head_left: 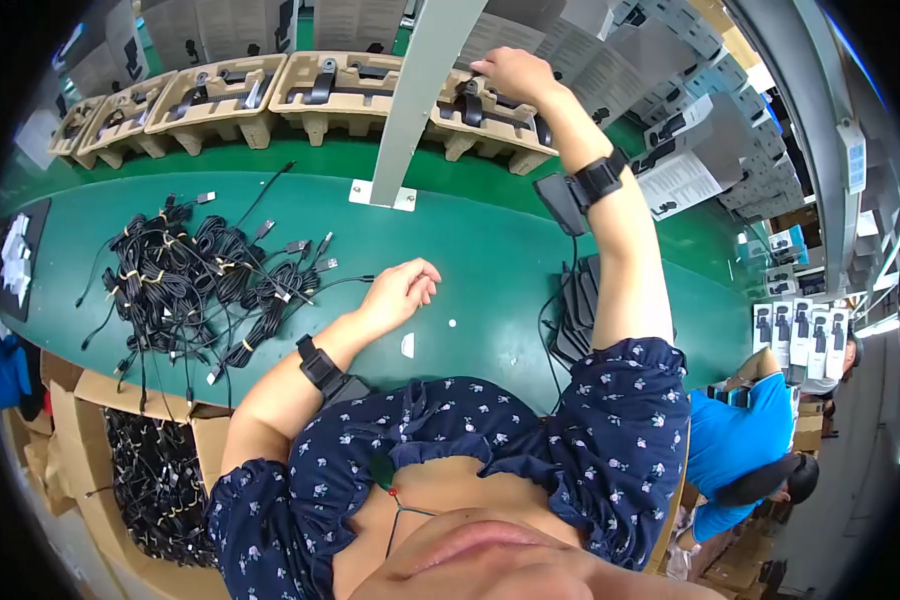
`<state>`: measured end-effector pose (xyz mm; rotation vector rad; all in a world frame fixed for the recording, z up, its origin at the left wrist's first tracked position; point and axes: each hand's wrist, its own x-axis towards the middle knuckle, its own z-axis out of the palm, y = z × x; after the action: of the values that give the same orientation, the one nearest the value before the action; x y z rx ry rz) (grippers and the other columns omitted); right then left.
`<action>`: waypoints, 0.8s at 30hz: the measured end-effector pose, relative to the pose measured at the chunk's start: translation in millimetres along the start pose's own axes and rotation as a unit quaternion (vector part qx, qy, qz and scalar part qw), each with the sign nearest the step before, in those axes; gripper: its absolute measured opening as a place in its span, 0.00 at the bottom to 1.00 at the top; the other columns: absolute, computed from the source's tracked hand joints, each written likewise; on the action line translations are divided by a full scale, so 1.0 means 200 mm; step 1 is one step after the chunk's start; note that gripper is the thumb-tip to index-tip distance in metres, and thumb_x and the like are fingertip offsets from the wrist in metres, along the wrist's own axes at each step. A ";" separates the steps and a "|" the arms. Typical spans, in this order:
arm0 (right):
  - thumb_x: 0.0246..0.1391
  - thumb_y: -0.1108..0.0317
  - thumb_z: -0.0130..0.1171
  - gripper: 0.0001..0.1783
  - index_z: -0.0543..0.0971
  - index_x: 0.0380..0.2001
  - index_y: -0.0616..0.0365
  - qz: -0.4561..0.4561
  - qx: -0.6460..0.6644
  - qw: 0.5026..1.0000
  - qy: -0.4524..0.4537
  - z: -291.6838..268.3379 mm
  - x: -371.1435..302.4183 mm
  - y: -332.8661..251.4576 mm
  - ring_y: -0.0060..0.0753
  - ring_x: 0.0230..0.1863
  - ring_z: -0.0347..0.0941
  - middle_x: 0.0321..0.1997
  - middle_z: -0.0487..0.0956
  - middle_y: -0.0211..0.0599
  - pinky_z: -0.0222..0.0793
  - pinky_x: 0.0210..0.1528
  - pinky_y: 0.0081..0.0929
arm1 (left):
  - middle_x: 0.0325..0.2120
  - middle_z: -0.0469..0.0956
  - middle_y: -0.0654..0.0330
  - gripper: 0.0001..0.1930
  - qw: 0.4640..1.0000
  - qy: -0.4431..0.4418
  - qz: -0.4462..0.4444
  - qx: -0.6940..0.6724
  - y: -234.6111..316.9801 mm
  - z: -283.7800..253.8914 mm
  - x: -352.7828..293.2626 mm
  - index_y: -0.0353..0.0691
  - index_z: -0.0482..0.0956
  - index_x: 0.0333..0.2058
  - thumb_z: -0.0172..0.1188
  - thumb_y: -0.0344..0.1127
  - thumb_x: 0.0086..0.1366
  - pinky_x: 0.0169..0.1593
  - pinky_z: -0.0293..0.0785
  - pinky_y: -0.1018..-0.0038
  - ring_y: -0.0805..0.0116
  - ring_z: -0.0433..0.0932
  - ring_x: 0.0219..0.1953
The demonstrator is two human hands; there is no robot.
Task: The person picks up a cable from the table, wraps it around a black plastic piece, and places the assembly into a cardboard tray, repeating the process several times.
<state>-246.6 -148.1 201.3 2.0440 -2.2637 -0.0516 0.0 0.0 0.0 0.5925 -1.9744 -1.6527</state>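
Note:
My left hand rests over the green bench with its fingers loosely curled in and nothing visible in them. Beside it, a black cable with a light plug runs from a pile of tied black cables. My right hand reaches to the far side, over a brown moulded-pulp tray. Its fingers are bent together at the tray's far edge, and what they grip is hidden. In that tray sits a black device, just below the fingers.
More pulp trays with black parts stand in a row along the back. A grey metal post rises between them. Dark flat pieces lie under my right arm. At lower left is a carton of cables. A co-worker is at right.

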 end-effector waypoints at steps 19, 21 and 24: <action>0.56 0.58 0.47 0.19 0.69 0.42 0.63 0.115 0.133 0.954 0.243 0.59 0.23 -0.21 0.48 0.43 0.72 0.36 0.76 0.48 0.68 0.43 0.43 | 0.22 0.74 0.59 0.05 0.999 0.019 0.046 0.019 -0.01 -0.01 0.04 0.36 0.72 0.33 0.47 0.24 0.61 0.27 0.72 0.74 0.70 0.75 0.22; 0.56 0.57 0.47 0.18 0.70 0.41 0.62 0.115 0.120 0.948 0.272 0.57 0.17 -0.20 0.47 0.44 0.71 0.36 0.76 0.47 0.67 0.44 0.44 | 0.22 0.74 0.59 0.05 0.999 0.019 0.045 0.022 -0.01 -0.02 0.03 0.36 0.72 0.33 0.47 0.24 0.61 0.27 0.71 0.74 0.70 0.75 0.22; 0.50 0.53 0.53 0.20 0.75 0.38 0.59 0.081 0.017 0.974 0.213 0.49 0.13 -0.12 0.54 0.45 0.71 0.39 0.77 0.44 0.67 0.45 0.46 | 0.22 0.74 0.59 0.05 0.999 0.020 0.038 0.021 -0.01 -0.02 0.03 0.36 0.72 0.33 0.46 0.25 0.62 0.27 0.71 0.75 0.70 0.75 0.22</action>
<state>-234.1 -179.9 103.3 1.6736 -2.1526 0.3999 -2.7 -7.7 -0.3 0.5558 -1.9826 -1.5460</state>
